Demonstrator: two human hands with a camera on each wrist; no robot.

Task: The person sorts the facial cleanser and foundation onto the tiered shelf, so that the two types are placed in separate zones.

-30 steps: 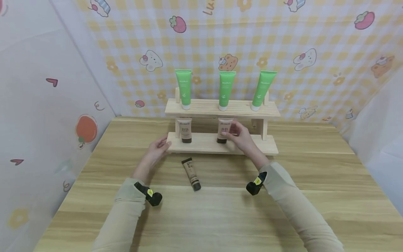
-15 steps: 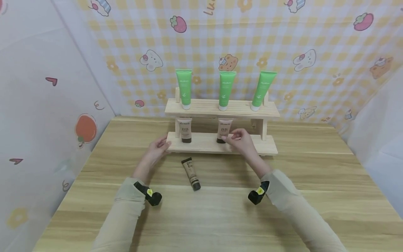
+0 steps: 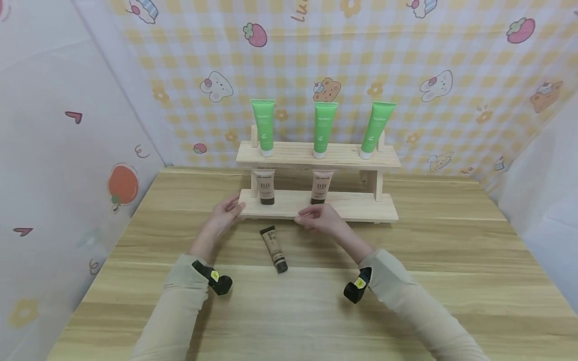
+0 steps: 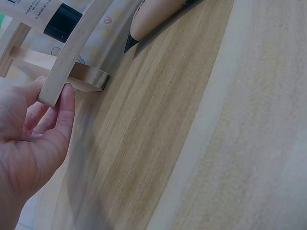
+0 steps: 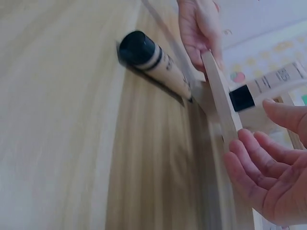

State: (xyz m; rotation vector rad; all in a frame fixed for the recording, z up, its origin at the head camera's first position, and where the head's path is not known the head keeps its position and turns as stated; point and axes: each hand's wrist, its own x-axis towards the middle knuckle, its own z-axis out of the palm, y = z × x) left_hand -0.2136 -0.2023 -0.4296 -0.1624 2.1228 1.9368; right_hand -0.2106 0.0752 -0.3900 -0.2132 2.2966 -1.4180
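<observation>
My left hand [image 3: 223, 211] grips the left end of the lower board [image 3: 289, 204] of a two-tier wooden shelf, thumb above and fingers beneath, as the left wrist view shows on the board's end [image 4: 67, 62]. My right hand [image 3: 322, 219] is at the board's front edge, holding nothing; in the right wrist view its fingers [image 5: 259, 165] are loosely bent and thumb apart. Two BB cream tubes stand cap-down on this board: one at left [image 3: 266, 186], one mid-board [image 3: 321, 185] behind my right hand. A beige tube with a dark cap [image 3: 274, 249] lies on the table.
Three green tubes stand cap-down along the upper board [image 3: 293, 154]: left [image 3: 265, 125], middle [image 3: 324, 128] and right [image 3: 377, 128], the right one leaning. A patterned cloth [image 3: 180, 100] hangs behind the wooden table [image 3: 442, 240].
My right hand has let go of the middle BB cream tube and come forward and left to the board's front edge. My left hand has stayed on the shelf's end.
</observation>
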